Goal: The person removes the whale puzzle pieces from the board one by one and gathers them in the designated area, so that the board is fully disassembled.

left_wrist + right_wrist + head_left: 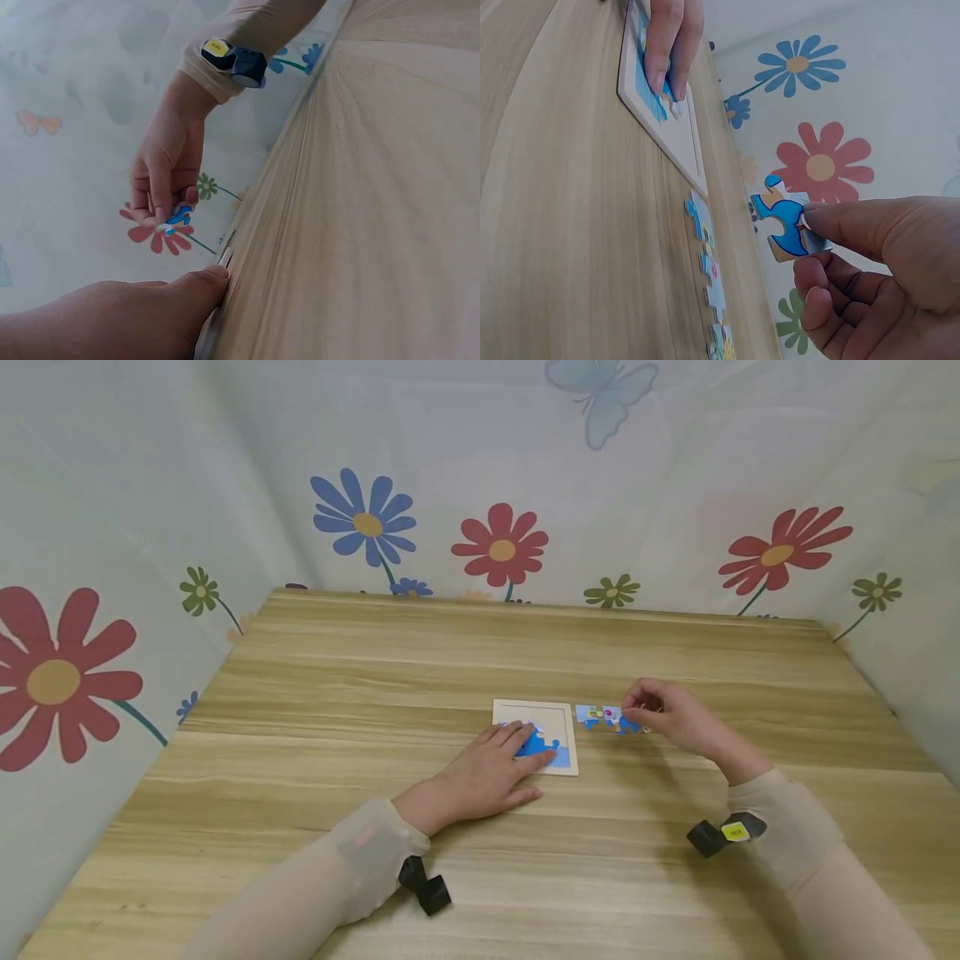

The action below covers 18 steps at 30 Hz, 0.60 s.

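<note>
A square wooden puzzle tray (517, 703) lies on the table with blue puzzle pieces (537, 745) in its lower part. My left hand (476, 777) rests over the tray with its fingers extended, and its fingertips touch those pieces. Some of them are hidden under the hand. To the right, my right hand (686, 720) is raised above the table. Between thumb and fingers it pinches a jigsaw piece (786, 225) with a blue shape on it, best seen in the right wrist view. Loose jigsaw pieces (712, 281) lie in a row beside the tray, partly below the right hand.
The wooden table (375, 668) extends around the tray on all sides. A flower-printed cloth (450, 435) hangs behind the table and at its sides. Each sleeve carries a black wrist device, one of them by the left wrist (425, 885).
</note>
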{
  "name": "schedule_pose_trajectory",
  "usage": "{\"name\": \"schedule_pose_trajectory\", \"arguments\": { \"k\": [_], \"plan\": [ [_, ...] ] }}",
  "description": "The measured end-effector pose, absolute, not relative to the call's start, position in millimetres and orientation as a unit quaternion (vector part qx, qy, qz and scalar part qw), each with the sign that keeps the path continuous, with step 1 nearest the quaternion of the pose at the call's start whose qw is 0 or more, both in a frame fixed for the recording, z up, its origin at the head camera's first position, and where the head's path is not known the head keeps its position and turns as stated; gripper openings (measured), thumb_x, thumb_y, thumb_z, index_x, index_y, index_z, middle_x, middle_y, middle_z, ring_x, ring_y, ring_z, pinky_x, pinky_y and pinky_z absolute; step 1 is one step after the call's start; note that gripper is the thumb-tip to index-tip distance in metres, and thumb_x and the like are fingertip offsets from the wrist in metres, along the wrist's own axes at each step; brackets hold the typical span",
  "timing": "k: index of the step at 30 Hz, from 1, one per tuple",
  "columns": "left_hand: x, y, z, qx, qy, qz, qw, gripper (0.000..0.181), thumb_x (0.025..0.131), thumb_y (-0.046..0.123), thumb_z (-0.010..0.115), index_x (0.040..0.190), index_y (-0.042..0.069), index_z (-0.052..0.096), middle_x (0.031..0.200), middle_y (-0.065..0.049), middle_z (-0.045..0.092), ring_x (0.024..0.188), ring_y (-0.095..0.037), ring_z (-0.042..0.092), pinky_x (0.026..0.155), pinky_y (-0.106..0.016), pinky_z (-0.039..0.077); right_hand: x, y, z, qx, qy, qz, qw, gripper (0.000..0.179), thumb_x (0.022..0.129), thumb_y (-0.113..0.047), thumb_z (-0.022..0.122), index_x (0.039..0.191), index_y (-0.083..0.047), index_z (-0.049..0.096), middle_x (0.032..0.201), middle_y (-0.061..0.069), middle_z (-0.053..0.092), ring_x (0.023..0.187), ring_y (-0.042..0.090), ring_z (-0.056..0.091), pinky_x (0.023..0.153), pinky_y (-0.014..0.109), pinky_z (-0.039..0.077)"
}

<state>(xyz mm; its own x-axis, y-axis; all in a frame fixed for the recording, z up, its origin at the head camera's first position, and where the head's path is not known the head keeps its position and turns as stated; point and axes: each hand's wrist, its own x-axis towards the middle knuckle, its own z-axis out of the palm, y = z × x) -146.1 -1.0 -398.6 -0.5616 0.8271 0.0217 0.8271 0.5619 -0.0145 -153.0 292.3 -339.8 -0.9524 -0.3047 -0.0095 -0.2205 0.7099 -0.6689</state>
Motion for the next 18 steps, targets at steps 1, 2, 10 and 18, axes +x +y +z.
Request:
{"name": "schedule_pose_trajectory", "arguments": {
  "k": [1,2,10,18],
  "plan": [
    [-146,-1,-399,-0.468,-0.884,0.000,0.012,0.054,0.098,0.053,0.041,0.148,0.030,0.039,0.154,-0.015,0.036,0.142,-0.031,0.035,0.116,-0.046,0.030,-153,294,-340,-0.142,0.922,-0.355,0.062,0.005,0.094,-0.006,0.060,0.093,-0.002,0.061,0.085,0.008,0.057,0.071,0.010,0.047,0.060,0.021,0.041],
    [-146,-1,-399,-0.468,-0.883,0.000,0.014,0.054,0.098,0.053,0.041,0.148,0.030,0.039,0.153,-0.015,0.036,0.142,-0.031,0.035,0.116,-0.047,0.030,-153,296,-341,-0.143,0.922,-0.355,0.062,0.004,0.093,-0.006,0.060,0.092,-0.001,0.061,0.084,0.008,0.057,0.070,0.009,0.047,0.059,0.021,0.041],
    [-147,-2,-399,-0.470,-0.883,0.000,0.021,0.054,0.098,0.052,0.042,0.147,0.030,0.040,0.153,-0.016,0.036,0.142,-0.031,0.035,0.116,-0.047,0.030,-153,310,-342,-0.146,0.922,-0.351,0.071,0.005,0.093,-0.007,0.061,0.092,-0.002,0.061,0.081,0.006,0.055,0.064,0.007,0.043,0.055,0.021,0.039],
    [-147,-2,-398,-0.471,-0.882,0.000,0.016,0.054,0.099,0.053,0.041,0.148,0.030,0.038,0.154,-0.015,0.035,0.142,-0.030,0.034,0.116,-0.046,0.030,-150,317,-345,-0.134,0.929,-0.334,0.085,0.005,0.094,-0.006,0.060,0.092,-0.001,0.061,0.082,0.006,0.056,0.064,0.006,0.043,0.055,0.021,0.039]
  ]
}}
